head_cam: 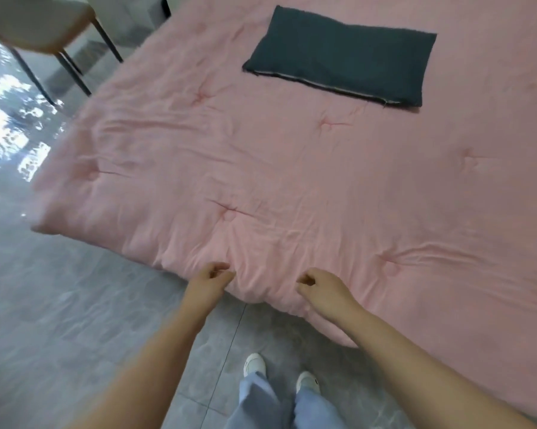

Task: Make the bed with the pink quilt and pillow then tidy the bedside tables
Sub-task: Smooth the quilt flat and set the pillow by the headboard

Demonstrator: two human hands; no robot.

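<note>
Pink quilt (292,181) spread over the whole bed, near edge overhanging toward my feet; creases remain near left and by my hands. Dark grey pillow (341,60) lies flat at the far end, zip side toward me. Bed looks mostly made; smoothing left, I judge. Bedside tables not in view, so untouched as far as I can tell. Grey glossy tile floor (59,305); chair (41,29) far left. Left hand (213,281) and right hand (318,286) with fingers curled at the near hem; whether they pinch cloth, cannot tell.
</note>
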